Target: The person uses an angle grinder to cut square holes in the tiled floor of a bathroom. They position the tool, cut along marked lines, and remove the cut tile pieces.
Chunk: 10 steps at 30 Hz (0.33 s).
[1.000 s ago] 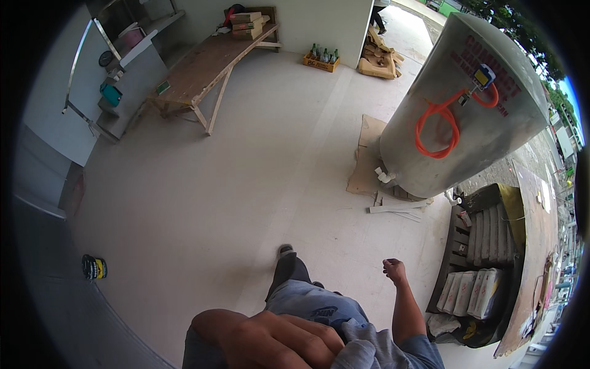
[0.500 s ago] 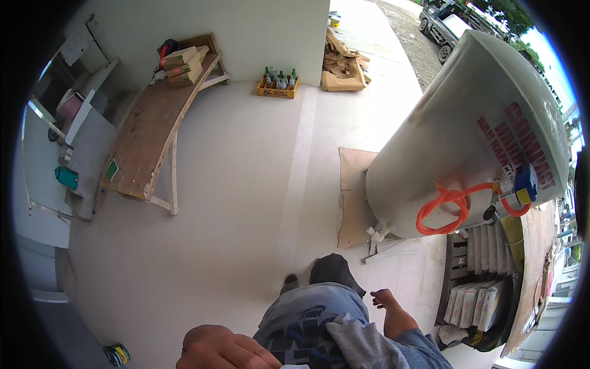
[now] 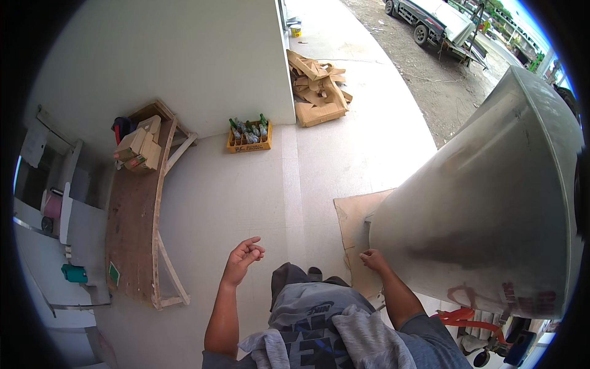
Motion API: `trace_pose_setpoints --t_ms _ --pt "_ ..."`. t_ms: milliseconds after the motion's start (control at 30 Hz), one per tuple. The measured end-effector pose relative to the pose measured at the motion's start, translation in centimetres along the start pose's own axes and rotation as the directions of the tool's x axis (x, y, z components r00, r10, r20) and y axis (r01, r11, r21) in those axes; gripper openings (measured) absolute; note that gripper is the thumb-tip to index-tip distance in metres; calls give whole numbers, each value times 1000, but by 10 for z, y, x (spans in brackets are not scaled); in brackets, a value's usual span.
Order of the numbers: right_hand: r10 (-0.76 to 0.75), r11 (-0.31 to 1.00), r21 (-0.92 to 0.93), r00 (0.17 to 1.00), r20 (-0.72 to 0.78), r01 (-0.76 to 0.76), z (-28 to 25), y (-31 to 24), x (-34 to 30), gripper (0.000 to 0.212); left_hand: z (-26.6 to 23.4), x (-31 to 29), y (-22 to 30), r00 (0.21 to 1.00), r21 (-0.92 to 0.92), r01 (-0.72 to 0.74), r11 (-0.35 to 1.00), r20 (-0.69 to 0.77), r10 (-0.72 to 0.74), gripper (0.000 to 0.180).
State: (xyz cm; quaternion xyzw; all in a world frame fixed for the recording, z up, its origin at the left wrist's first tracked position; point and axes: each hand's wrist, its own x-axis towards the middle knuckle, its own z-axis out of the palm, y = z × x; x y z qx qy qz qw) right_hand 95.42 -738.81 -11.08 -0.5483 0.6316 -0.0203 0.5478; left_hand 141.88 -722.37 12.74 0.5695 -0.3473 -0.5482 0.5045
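My left hand (image 3: 246, 255) is raised in front of me over the floor, index finger stretched out and the others loosely curled, with nothing in it. Lower and to the right, my right hand (image 3: 372, 259) has its fingers curled in, and I see no thing held there. That hand is nearest in the picture to a large metal tank (image 3: 467, 203), with no contact that I can make out. Beneath the tank a flat cardboard sheet (image 3: 353, 212) lies on the floor. A grey cloth (image 3: 369, 335) hangs over the front of my shirt.
A wooden table (image 3: 132, 221) with cardboard boxes (image 3: 140, 147) stands at the left. Ahead are a yellow crate of bottles (image 3: 251, 146) and crumpled cardboard (image 3: 322, 101) by the wall's edge. Orange hose (image 3: 464, 318) hangs by the tank. A truck (image 3: 424, 24) is outside.
My view has turned right and moved forward. The crate, cardboard and tank look nearer. My left hand has risen from the lower edge to mid-picture; my right hand's fingers are more curled.
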Motion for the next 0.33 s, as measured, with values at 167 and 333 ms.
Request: trace_pose_setpoints --t_ms 167,333 --pt "-165 986 -31 979 -116 163 -54 -146 124 46 -48 156 -197 719 287 695 660 -244 -651 50" --pt "101 937 347 979 -179 -34 -93 -142 240 38 -71 338 -244 543 32 834 550 123 -831 37"
